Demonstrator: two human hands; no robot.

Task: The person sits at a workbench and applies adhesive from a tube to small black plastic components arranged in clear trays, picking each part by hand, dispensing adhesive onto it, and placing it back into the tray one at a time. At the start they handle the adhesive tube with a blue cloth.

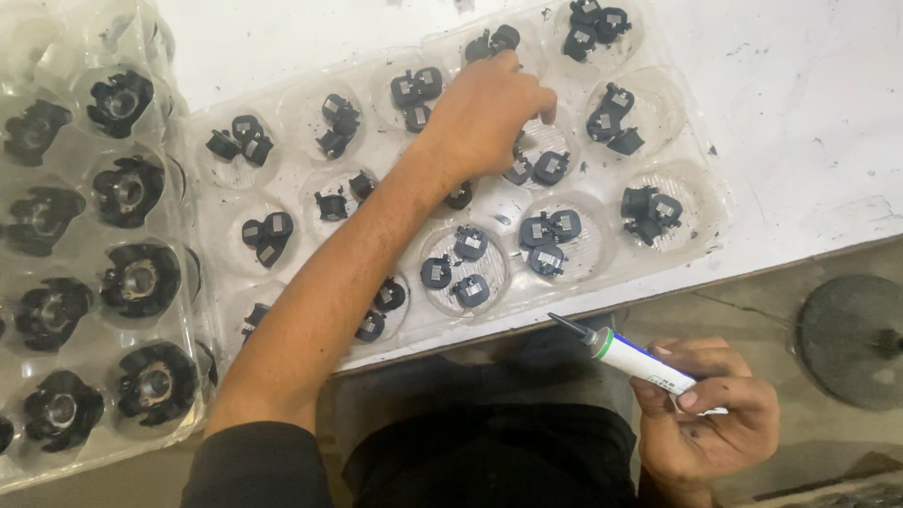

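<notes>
My left hand (489, 108) reaches across a clear plastic tray (701, 230) of round cups, each holding two or three small black parts (550, 243). Its fingers are closed down into a cup near the tray's middle right, touching the black parts (541, 167) there; whether it grips one is hidden. My right hand (701, 414) is held below the table edge, over my lap, and grips a white tube with a green collar and black nozzle (621, 353). The nozzle points up-left toward the tray.
A second clear tray (188, 235) at the left holds several larger black ring-shaped parts (141, 277). The trays rest on a white tabletop (800, 113) with a smudged surface. A dark round disc (851, 339) lies on the floor at the right.
</notes>
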